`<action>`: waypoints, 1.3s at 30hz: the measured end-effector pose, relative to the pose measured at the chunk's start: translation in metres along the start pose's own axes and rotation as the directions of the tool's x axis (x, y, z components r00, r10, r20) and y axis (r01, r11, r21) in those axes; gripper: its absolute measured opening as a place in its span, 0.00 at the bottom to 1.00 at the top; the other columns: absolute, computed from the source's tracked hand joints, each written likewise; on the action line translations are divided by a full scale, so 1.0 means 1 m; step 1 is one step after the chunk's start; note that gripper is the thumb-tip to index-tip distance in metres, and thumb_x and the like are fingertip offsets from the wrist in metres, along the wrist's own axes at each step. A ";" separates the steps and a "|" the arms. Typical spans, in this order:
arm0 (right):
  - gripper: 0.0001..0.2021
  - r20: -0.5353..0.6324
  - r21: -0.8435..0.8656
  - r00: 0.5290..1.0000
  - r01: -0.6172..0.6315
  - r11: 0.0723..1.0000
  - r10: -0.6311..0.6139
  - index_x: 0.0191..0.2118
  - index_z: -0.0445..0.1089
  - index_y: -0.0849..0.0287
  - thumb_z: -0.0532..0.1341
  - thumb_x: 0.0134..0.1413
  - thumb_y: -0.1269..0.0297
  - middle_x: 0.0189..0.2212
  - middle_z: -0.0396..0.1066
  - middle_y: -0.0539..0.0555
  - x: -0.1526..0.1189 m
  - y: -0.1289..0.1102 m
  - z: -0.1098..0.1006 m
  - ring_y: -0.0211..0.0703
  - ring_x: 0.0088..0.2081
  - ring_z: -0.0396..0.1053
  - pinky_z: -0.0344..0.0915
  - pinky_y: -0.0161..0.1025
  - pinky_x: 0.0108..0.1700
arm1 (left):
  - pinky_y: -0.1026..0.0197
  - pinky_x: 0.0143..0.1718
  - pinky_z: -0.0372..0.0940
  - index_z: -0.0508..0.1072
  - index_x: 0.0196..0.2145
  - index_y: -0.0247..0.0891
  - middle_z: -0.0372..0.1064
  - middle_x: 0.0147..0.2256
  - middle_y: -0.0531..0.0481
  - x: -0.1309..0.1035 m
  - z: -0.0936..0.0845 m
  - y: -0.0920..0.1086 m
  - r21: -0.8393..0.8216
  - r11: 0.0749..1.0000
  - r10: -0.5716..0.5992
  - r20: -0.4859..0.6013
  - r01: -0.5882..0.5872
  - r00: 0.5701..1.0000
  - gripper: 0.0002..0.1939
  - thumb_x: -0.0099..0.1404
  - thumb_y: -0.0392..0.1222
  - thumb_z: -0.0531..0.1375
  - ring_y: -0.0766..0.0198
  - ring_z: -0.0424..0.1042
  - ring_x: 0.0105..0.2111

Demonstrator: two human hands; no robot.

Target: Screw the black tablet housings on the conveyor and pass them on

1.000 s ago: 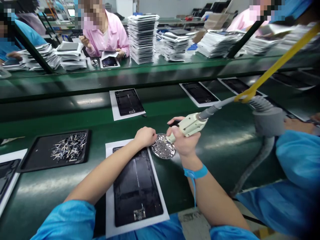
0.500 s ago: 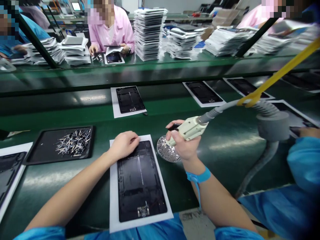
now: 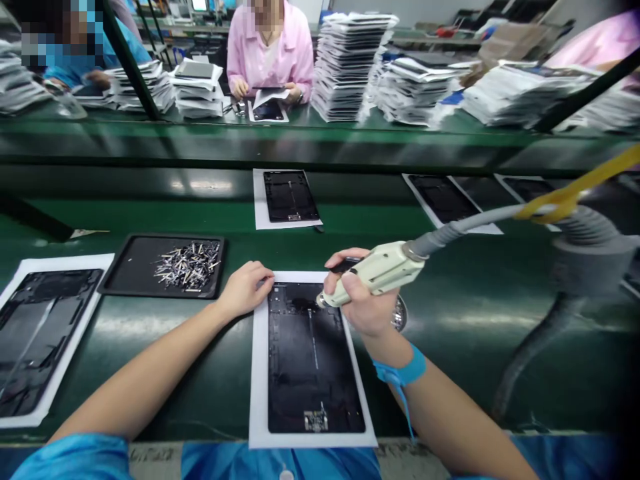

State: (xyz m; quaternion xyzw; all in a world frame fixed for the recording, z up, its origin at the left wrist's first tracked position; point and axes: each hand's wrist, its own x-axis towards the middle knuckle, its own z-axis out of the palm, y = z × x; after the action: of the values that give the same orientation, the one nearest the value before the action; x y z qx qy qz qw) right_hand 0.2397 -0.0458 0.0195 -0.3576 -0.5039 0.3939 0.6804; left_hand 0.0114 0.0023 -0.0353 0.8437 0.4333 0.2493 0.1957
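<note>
A black tablet housing (image 3: 295, 347) lies on a white sheet (image 3: 259, 400) in front of me. My left hand (image 3: 246, 287) rests at the sheet's upper left corner, fingers curled together; what they may hold is hidden. In my right hand (image 3: 367, 300) is a pale electric screwdriver (image 3: 393, 267), its cable running up to the right. The driver's nose is over the housing's upper right part; whether it touches cannot be made out. A round metal dish (image 3: 400, 313) is mostly hidden behind my right hand.
A black tray (image 3: 140, 270) of many small parts is at the left, beside another housing (image 3: 37, 333) on a sheet. More housings (image 3: 290, 195) lie across the far belt. A grey duct (image 3: 530, 353) rises at the right. People in pink (image 3: 295, 47) and blue sit beyond.
My right hand has brought the screwdriver from over the metal dish to above the tablet housing. My left hand stays by the sheet's upper left corner. The whole view has shifted.
</note>
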 end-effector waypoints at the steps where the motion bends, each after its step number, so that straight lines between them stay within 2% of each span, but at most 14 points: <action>1: 0.11 0.023 0.008 1.000 -0.009 1.000 0.009 0.44 0.70 0.55 0.67 0.58 0.60 0.35 0.74 0.50 -0.001 0.005 0.010 0.33 0.21 0.70 0.71 0.34 0.21 | 0.57 0.41 0.66 0.77 0.37 0.38 0.73 0.33 0.47 0.001 0.000 -0.002 0.011 1.000 -0.008 0.015 0.008 1.000 0.10 0.72 0.40 0.56 0.59 0.71 0.37; 5: 0.12 0.107 0.042 0.994 -0.039 0.998 0.034 0.46 0.70 0.54 0.67 0.58 0.60 0.36 0.75 0.50 -0.002 0.024 0.046 0.33 0.22 0.70 0.73 0.35 0.24 | 0.57 0.42 0.65 0.78 0.34 0.39 0.71 0.32 0.48 0.003 -0.004 -0.008 0.035 0.999 -0.002 0.084 -0.001 0.996 0.10 0.71 0.41 0.58 0.60 0.69 0.37; 9: 0.12 0.132 0.032 0.991 -0.020 0.999 0.016 0.45 0.71 0.54 0.68 0.57 0.60 0.36 0.75 0.50 0.000 0.038 0.064 0.33 0.23 0.70 0.73 0.36 0.26 | 0.57 0.42 0.64 0.78 0.33 0.39 0.71 0.32 0.49 0.004 -0.005 -0.008 -0.016 0.999 0.035 0.121 -0.034 0.992 0.10 0.71 0.41 0.58 0.60 0.68 0.35; 15: 0.12 0.133 0.028 0.991 -0.015 1.000 0.011 0.46 0.70 0.53 0.67 0.58 0.60 0.36 0.75 0.49 0.009 0.048 0.069 0.32 0.22 0.70 0.74 0.37 0.27 | 0.57 0.41 0.64 0.77 0.32 0.39 0.70 0.31 0.48 0.008 -0.004 -0.007 -0.010 0.999 0.037 0.147 -0.036 0.988 0.13 0.72 0.39 0.55 0.60 0.68 0.35; 21: 0.11 0.140 0.002 0.989 -0.044 0.999 0.043 0.45 0.70 0.54 0.67 0.58 0.60 0.31 0.74 0.47 0.011 0.050 0.072 0.32 0.20 0.69 0.72 0.36 0.25 | 0.58 0.41 0.64 0.77 0.33 0.38 0.72 0.33 0.47 0.009 -0.002 -0.010 -0.001 0.999 0.035 0.157 -0.035 0.987 0.12 0.71 0.38 0.55 0.58 0.69 0.37; 28: 0.13 0.120 -0.025 0.992 -0.034 0.999 0.037 0.46 0.69 0.54 0.67 0.58 0.57 0.36 0.74 0.49 0.010 0.054 0.070 0.32 0.22 0.70 0.74 0.36 0.27 | 0.57 0.40 0.64 0.77 0.34 0.39 0.71 0.32 0.48 0.008 0.001 -0.011 -0.005 1.000 0.029 0.141 -0.029 0.990 0.12 0.72 0.39 0.55 0.58 0.69 0.35; 39: 0.12 0.116 -0.024 0.993 -0.024 0.999 0.027 0.45 0.69 0.54 0.67 0.59 0.58 0.32 0.74 0.47 0.011 0.057 0.070 0.33 0.21 0.69 0.72 0.35 0.25 | 0.58 0.40 0.64 0.77 0.34 0.39 0.70 0.31 0.48 0.009 0.000 -0.008 0.016 0.999 0.026 0.142 -0.029 0.990 0.12 0.72 0.40 0.55 0.59 0.68 0.34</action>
State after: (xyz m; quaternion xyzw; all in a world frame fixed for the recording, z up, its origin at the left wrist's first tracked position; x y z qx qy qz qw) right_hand 0.1637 -0.0043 -0.0100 -0.3484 -0.5425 0.4170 0.6407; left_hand 0.0109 0.0142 -0.0374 0.8669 0.4090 0.1873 0.2148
